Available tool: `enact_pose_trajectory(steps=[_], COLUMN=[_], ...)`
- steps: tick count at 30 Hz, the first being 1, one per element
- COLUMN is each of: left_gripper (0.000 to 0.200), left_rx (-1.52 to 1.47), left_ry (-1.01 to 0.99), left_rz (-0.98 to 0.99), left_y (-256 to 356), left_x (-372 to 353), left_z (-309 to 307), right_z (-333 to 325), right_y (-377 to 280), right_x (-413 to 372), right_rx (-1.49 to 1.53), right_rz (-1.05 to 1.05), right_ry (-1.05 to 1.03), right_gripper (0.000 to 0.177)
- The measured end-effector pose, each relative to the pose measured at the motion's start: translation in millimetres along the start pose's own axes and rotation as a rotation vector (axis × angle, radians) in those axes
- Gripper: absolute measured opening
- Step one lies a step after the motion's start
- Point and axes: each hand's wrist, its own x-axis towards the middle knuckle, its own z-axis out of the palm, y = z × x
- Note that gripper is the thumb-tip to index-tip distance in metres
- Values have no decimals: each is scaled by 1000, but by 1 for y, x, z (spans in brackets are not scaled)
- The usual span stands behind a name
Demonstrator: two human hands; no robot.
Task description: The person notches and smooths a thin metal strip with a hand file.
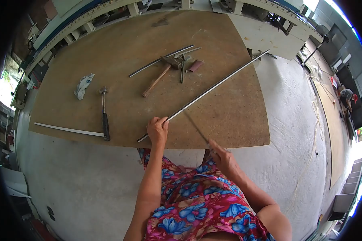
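A long, thin metal strip (219,84) lies slantwise over the brown tabletop (229,124), its far end reaching past the right edge. Close to its near end, my left hand (157,129) is closed around it, thumb and fingers pinching the strip. My right hand (224,158) is wrapped round the end of a slim file (196,127), smeared by motion. The file's tip points up and left toward the strip, just right of my left hand. The handle end is hidden in my fingers.
Left of my hands lie a black-gripped hammer (105,120), a pale strip (70,129) and a crumpled wrapper (83,86). Farther in are a wooden-handled hammer (159,80), a dark strip (157,64) and a reddish roll (196,66). Another person (347,96) is at the far right.
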Motion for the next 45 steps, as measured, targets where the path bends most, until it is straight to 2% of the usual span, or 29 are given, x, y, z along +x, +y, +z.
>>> enact_pose_trajectory(steps=[4, 7, 13, 19, 22, 25, 28, 31, 35, 36, 40, 45], left_gripper=[17, 17, 18, 18, 21, 33, 45, 51, 32, 21, 17, 17], left_rx=[-15, -4, -24, -76, 6, 182, 134, 31, 36, 24, 1, -5], left_ry=[45, -30, -48, -103, -116, -125, -120, -79, -123, -106, -63, -51], left_rz=[30, -25, -44, -62, -56, -11, 41, 110, 33, 3, 29, 51], left_y=[1, -1, -2, -17, -13, 7, 26, 36, 51, 53, 52, 52], left_x=[-1, 0, 0, 0, 0, 6, 17, 29, 38, 38, 35, 36], left_z=[-1, -1, -4, -14, -20, -20, 0, 31, 54, 59, 60, 59], right_z=[-8, -4, 0, -1, -1, 3, 9, 9, 6, 5, 3, 18], right_y=[15, 23, 31, 37, 37, 40, 47, 48, 49, 47, 43, 31], right_x=[34, 50, 57, 58, 56, 56, 56, 55, 56, 56, 69, 137], right_rx=[-58, -121, -120, -88, -91, -61, -30, 77, 63, 71, -33, -88], right_rz=[-17, -1, 25, -36, -73, -42, -77, 7, 31, 26, -64, -95], right_ry=[177, 180, 138, 114, 115, 98, 122, 60, 50, 50, 100, 135], right_gripper=[53, 53, 53, 54, 53, 53, 49, 48, 49, 49, 48, 46])
